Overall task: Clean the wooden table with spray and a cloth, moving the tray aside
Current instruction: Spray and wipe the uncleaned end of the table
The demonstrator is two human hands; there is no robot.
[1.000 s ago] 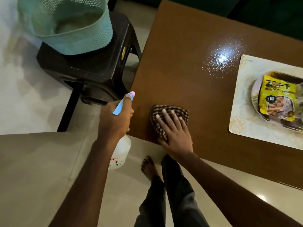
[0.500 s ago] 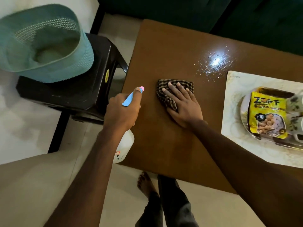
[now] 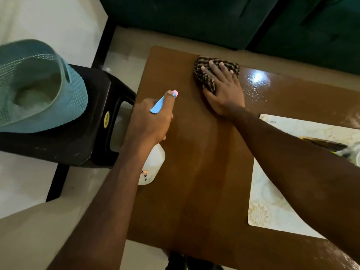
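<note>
Head view: right hand [image 3: 224, 92] flat on cloth [image 3: 204, 75], left hand [image 3: 150, 121] grips spray bottle [image 3: 153, 164] (mostly hidden); tray [image 3: 268, 207] cut off.

The bench [image 3: 204, 182] is seen as smooth brown wood, glossy and beaded with droplets near the far edge. The cloth [image 3: 206, 75] is shown as checked woven fabric. The spray bottle [image 3: 153, 164] is made of white plastic, the stool [image 3: 83, 145] of dark scuffed plastic.

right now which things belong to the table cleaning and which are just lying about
Job: wooden table, checked cloth under right hand, spray bottle in left hand, patterned tray.
Lying about: teal basket, black stool, green sofa.
</note>
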